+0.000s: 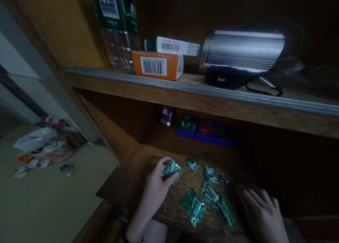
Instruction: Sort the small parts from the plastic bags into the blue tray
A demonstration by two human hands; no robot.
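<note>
- Pinched between the thumb and fingers of the left hand (152, 192), 1 green packet (171, 169) is held over the lower shelf (173, 200); the grip is kept narrow, probably because so thin a thing is best taken by its margins, with much of its face left uncovered.
- The right hand (261, 206) is set palm down beyond the other packets, its fingers bent; whether anything is held in that grip cannot be told, as the fingertips are lost in shadow.
- 5 loose packets (194, 207) are spread between the 2 hands, presumably so that each can be seen and reached, though 2 are laid touching. Just beside them, 1 clear packet (224, 180) is seen.
- A blue tray (204, 139) is placed farther back, by which room for the hands is seemingly left in front. It is divided into 3 compartments: green wrapping is shown in the left, something red in the middle; the right is too dark to be read.
- On the upper shelf (190, 87), a bottle (119, 35) is stood upright beside an orange box (153, 66).
</note>
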